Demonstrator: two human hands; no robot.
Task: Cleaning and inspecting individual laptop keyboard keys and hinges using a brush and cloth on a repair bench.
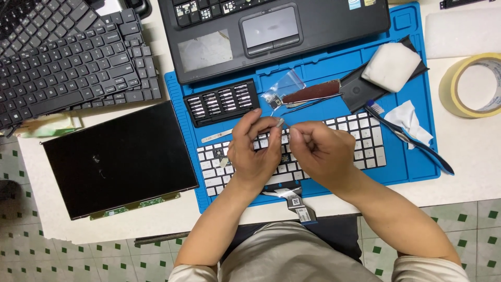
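Both hands hover close together above a white laptop keyboard [360, 141] that lies on a blue work mat [412, 104]. The left hand [254, 151] is curled, thumb and forefinger pinched on a small pale piece, perhaps a keycap [280, 122], held at the hand's one o'clock corner. The right hand [322, 151] is also curled into a narrow pinch, its fingertips [295, 132] pointing toward nine o'clock; whether anything sits between them I cannot tell, it is too small.

The relation that matters is this: the small piece lies at about ten o'clock from the right hand's fingertips, just beside them but apart, so the two pinches face each other across a slim gap. The left hand has the piece; the right is the nearer free one. The keyboard runs long from nine to three o'clock directly beneath, and its bare patch of missing keys seems to sit under the hands, mostly hidden.

At twelve o'clock from the hands there is a clear plastic bag [284, 86] and a black tray of screwdriver bits [222, 102]. A bare display panel [117, 156] lies off at nine o'clock, a roll of tape [472, 86] at two o'clock, and a toothbrush [412, 141] at three.
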